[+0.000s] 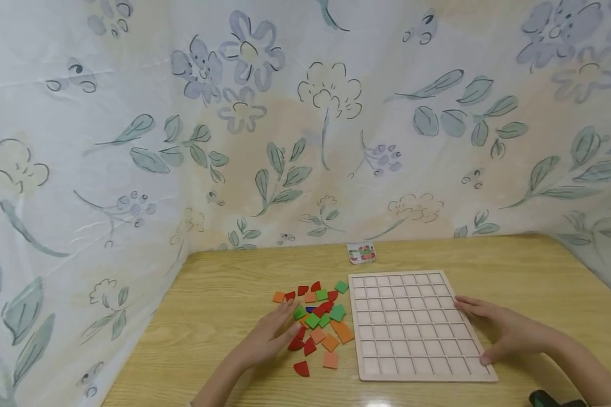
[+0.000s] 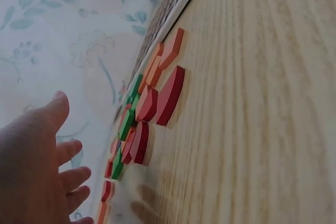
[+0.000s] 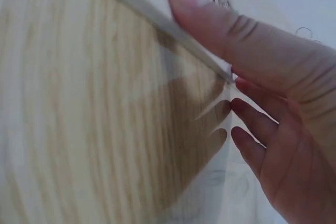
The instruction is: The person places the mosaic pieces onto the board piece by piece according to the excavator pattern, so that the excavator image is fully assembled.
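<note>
My left hand [image 1: 271, 334] hovers at the left side of a loose pile of coloured tiles, its fingers spread and holding nothing. Red quarter-round pieces [image 1: 301, 368], green tiles [image 1: 338, 312] and orange tiles [image 1: 330, 342] make up the pile, some overlapping. In the left wrist view the pieces lie beyond the fingertips [image 2: 80, 171]. On the right of the pile lies a wooden grid board [image 1: 412, 325] with square cells. My right hand [image 1: 509, 330] rests along the board's right edge, the thumb [image 3: 197, 11] on its rim near the front corner and the other fingers stretched toward the back.
A small card [image 1: 361, 252] with a coloured pattern stands or lies at the back of the wooden table [image 1: 214, 299]. A dark green and black object [image 1: 552, 399] shows at the front right edge. Flower-printed cloth [image 1: 285, 124] hangs behind and at the sides.
</note>
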{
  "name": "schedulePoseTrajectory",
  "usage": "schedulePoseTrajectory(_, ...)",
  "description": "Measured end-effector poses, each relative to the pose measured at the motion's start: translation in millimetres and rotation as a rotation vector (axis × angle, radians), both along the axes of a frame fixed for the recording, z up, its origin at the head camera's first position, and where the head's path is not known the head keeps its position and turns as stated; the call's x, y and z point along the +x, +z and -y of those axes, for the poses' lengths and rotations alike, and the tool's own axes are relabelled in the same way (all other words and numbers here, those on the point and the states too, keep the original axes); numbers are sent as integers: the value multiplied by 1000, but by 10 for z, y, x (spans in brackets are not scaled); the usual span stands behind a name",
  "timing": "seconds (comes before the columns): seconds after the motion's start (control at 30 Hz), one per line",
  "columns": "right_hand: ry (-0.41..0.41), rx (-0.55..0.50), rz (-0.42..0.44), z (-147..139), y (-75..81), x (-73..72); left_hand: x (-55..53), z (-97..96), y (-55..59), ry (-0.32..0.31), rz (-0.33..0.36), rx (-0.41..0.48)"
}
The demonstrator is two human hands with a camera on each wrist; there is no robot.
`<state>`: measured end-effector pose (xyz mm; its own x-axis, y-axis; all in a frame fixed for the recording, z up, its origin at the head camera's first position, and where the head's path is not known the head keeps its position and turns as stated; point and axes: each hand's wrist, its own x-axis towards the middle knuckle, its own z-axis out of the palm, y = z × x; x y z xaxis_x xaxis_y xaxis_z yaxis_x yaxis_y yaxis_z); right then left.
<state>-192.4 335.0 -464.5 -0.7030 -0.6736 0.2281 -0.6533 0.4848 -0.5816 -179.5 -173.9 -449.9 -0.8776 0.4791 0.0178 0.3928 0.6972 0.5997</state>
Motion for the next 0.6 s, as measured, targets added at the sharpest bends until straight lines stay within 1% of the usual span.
schedulePoseTrajectory(0.1, 0, -2, 43, 10, -3, -3, -24, 33, -8, 35, -31, 26)
schedulePoseTrajectory(0.17, -1, -2, 71, 16, -4, 4, -51, 56, -21, 73, -43, 52)
schedulePoseTrajectory(0.23, -7, 4, 73, 23, -5, 8, -89, 82, -40, 114, -48, 91)
schedulePoseTrajectory(0.37, -11, 24, 64, 17, 4, -6, -191, 126, -62, 239, -66, 181)
schedulePoseTrajectory(0.47, -22, 43, 76, -2, 12, -17, -289, 158, -70, 325, -88, 227)
schedulePoseTrajectory(0.53, -32, 51, 86, -17, 14, -14, -355, 178, -82, 372, -88, 242)
schedulePoseTrajectory(0.6, -38, 57, 90, -30, 10, -6, -409, 192, -92, 410, -85, 237)
